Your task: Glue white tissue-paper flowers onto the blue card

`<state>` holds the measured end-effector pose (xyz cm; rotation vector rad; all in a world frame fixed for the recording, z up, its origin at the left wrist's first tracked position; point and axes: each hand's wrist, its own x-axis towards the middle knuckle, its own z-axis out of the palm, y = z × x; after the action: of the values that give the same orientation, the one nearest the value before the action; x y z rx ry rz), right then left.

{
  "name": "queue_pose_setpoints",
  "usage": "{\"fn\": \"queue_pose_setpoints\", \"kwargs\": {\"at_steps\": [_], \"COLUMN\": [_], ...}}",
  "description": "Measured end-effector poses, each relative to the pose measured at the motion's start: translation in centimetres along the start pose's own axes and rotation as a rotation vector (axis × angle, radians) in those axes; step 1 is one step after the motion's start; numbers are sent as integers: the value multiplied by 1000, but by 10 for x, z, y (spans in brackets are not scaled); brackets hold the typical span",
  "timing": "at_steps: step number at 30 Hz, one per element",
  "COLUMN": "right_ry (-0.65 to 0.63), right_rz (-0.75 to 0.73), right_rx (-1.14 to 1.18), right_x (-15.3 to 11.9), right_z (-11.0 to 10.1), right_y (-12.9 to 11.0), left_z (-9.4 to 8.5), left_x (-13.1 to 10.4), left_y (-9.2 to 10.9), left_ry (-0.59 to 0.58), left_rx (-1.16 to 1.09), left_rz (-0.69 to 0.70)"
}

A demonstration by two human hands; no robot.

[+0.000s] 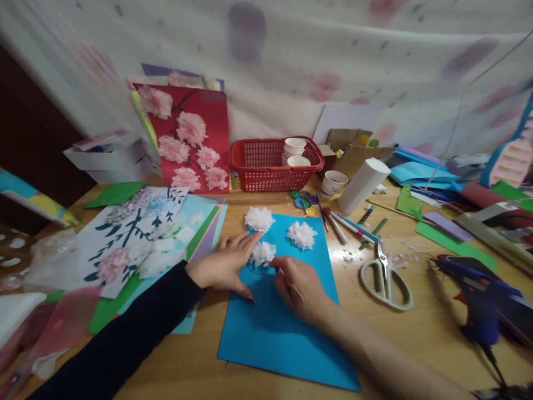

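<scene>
A blue sheet of paper [283, 328] lies on the table with three white tissue-paper flowers on its upper part: an upper left flower [260, 218], a right flower [302, 235] and a lower left flower [263, 253]. My left hand [229, 264] rests at the sheet's left edge, fingers apart, their tips beside the two left flowers. Just below the lower left flower, my right hand [302, 289] is closed in a pinch around a thin stick [296, 292] with a pale, wood-coloured end. The stick's tip is hidden by my fingers.
Scissors [387, 275] and a blue glue gun [478, 294] lie to the right. Behind are paint pots [303, 202], a paper cup [333, 183], a white roll [364, 186] and a red basket [270, 178]. A red flower card [194, 139] stands upright; papers [137, 233] cover the left.
</scene>
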<state>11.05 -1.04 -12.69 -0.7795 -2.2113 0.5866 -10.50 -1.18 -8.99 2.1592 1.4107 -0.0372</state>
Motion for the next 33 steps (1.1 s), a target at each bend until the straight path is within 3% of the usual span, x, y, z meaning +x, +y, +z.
{"fn": "queue_pose_setpoints", "kwargs": {"at_steps": [5, 11, 17, 21, 23, 25, 27, 29, 33], "right_ry": [45, 285, 522, 560, 582, 603, 607, 593, 583], "right_rz": [114, 483, 624, 661, 677, 696, 720, 738, 752], "right_rx": [67, 450, 691, 842, 920, 970, 992, 1013, 1041], "right_x": [2, 12, 17, 16, 17, 18, 19, 20, 20], "right_z": [3, 0, -10, -13, -13, -14, -15, -16, -16], "right_y": [-1, 6, 13, 16, 18, 19, 19, 20, 21], "left_z": [0, -3, 0, -23, -48, -76, -100, -115, -119], "left_x": [0, 0, 2, -9, -24, -43, -61, -76, -89], "left_y": [1, 3, 4, -4, -17, -36, -59, -82, -112], "left_ry": [-1, -30, -18, -11, 93, 329, 472, 452, 223], "left_rx": [31, 55, 66, 41, 43, 85, 133, 114, 69], "left_rz": [-3, -36, -32, 7, -72, -168, -323, -533, -781]}}
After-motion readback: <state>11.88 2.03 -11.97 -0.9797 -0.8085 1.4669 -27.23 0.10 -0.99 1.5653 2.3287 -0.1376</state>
